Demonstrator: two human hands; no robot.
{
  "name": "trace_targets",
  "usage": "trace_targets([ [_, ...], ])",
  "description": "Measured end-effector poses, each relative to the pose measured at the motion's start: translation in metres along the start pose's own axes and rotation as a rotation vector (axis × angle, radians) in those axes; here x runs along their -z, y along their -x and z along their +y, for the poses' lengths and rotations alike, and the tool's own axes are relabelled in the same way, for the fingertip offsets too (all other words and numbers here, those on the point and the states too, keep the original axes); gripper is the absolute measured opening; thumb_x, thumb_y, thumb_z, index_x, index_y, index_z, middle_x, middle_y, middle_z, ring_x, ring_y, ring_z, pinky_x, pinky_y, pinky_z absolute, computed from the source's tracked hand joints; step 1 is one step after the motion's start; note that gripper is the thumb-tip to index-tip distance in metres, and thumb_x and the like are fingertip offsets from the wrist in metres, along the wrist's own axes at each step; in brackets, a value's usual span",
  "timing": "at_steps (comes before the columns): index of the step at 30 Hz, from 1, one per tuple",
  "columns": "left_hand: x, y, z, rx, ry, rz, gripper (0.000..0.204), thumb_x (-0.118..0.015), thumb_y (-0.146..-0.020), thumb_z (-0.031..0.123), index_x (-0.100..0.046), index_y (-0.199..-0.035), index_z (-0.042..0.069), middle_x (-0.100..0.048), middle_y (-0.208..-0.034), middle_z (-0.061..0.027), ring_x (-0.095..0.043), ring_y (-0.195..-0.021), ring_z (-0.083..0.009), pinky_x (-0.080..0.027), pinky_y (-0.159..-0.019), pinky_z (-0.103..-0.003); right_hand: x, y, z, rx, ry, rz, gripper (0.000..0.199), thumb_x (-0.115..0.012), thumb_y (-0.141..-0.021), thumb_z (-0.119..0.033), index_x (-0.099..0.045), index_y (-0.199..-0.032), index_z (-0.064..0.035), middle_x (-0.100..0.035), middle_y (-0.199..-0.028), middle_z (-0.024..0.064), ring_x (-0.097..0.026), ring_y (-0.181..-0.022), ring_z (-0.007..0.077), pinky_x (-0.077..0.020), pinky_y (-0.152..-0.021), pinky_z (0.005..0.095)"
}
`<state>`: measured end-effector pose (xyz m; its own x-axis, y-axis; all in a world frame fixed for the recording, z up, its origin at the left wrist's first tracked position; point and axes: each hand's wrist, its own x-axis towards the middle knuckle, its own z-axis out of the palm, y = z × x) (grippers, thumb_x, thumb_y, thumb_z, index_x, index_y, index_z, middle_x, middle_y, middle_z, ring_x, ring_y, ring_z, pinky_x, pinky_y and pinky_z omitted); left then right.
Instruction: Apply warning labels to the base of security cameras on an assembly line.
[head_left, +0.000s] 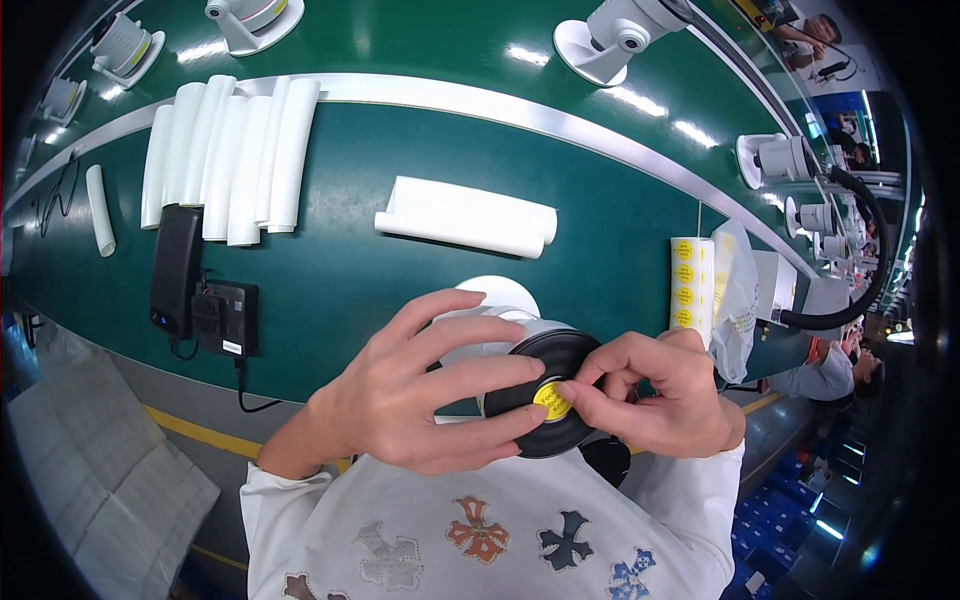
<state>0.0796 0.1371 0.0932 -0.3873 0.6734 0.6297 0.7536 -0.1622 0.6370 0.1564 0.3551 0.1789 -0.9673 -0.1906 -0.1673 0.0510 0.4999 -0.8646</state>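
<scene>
Left fingers (490, 380) clasping a device (553, 350) at the worktop's (330, 290) near edge, I watched right fingers (600, 412) bunched together against its yellow label (548, 402).

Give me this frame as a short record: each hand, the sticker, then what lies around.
left hand: fingers spread across a white device, holding it
right hand: thumb at the edge of a yellow sticker
sticker: round, centred on the device's black front; whether fully stuck down, unclear
ahead: white roll on the green table
left side: row of white rolls, two black boxes
right side: sticker strip, plastic bag
beyond the rail: more white devices
</scene>
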Motion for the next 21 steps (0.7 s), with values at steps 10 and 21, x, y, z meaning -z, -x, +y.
trace_targets([
  [10, 0.005, -0.001, 0.002, -0.025, -0.099, -0.064, 0.034, -0.077, -0.064, 0.030, -0.075, -0.098, 0.026, -0.061, -0.117, -0.0029, -0.061, -0.105, -0.0307, -0.046, -0.092, -0.053, 0.006, 0.001, -0.005, -0.012, 0.165, 0.107, 0.031, -0.077, -0.078, -0.004, -0.057, -0.103, 0.0005, -0.043, -0.046, -0.0010, -0.042, -0.038, 0.0063, -0.0282, -0.037, 0.0223],
  [21, 0.000, -0.013, -0.008, -0.011, -0.108, -0.095, 0.043, -0.066, -0.076, 0.061, -0.070, -0.105, 0.030, -0.054, -0.126, 0.0003, -0.056, -0.114, -0.0350, -0.037, -0.099, -0.060, -0.009, 0.004, 0.037, -0.072, -0.451, 0.054, 0.049, -0.065, -0.087, 0.002, -0.043, -0.131, 0.0033, -0.043, -0.056, -0.0066, -0.038, -0.054, 0.0003, -0.0284, -0.054, 0.0191],
])
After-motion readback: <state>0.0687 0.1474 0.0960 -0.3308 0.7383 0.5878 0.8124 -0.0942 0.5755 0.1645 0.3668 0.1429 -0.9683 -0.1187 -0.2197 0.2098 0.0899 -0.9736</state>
